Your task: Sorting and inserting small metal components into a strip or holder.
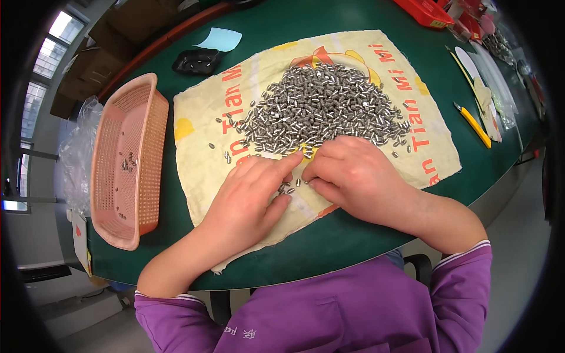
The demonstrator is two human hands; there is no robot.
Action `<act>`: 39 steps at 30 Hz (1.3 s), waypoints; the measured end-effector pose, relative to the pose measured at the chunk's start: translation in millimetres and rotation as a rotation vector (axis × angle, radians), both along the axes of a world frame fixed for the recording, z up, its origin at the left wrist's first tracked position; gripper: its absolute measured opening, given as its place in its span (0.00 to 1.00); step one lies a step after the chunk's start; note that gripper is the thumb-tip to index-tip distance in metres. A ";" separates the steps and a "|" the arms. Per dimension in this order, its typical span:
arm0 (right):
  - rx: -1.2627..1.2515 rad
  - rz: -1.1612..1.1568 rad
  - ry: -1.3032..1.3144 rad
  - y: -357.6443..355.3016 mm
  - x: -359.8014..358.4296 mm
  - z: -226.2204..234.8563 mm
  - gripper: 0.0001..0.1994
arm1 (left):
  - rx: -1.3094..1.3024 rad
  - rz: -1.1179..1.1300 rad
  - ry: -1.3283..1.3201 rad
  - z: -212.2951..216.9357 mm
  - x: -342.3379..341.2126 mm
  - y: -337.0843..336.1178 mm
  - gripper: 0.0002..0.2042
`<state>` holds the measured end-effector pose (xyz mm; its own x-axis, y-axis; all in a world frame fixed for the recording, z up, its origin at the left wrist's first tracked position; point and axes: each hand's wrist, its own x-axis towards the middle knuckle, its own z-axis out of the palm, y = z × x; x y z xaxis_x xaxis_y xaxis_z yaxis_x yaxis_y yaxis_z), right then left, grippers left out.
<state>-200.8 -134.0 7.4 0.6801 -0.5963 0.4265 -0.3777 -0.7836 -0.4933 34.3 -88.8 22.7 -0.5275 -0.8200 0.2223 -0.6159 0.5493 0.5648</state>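
Note:
A heap of small silvery, barrel-shaped metal pieces [323, 103] lies on a cream printed cloth [200, 147]. At the heap's near edge my left hand [250, 191] is loosely curled, its index finger reaching toward the pieces and its thumb set apart. Several loose pieces [286, 188] lie by its curled fingers, which hide whatever is inside them. Just to the right, my right hand [356, 176] is closed in a pinch, with a tiny metal piece at its fingertips. The two hands' fingertips are close together but apart.
A pink plastic basket [154, 159] with a few metal pieces inside stands at the left, beside clear plastic bags [79, 153]. A black tray [197, 61] and a light blue paper [220, 39] lie behind. At right are a yellow utility knife [474, 126] and a red bin [426, 13].

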 end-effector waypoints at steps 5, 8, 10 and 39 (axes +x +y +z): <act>0.071 0.042 -0.040 -1.1 2.3 -2.4 0.10 | 0.015 0.033 -0.022 -0.1 -1.0 0.6 0.20; 0.061 0.060 0.005 1.0 3.9 -1.0 0.10 | -0.019 0.084 0.009 0.5 -3.8 1.4 0.13; 0.058 0.067 0.018 1.4 3.5 -0.9 0.10 | -0.016 0.072 0.014 -2.6 -3.1 1.1 0.12; 0.107 0.073 0.023 3.3 -2.0 4.5 0.07 | 0.078 0.035 -0.009 0.0 2.4 2.6 0.18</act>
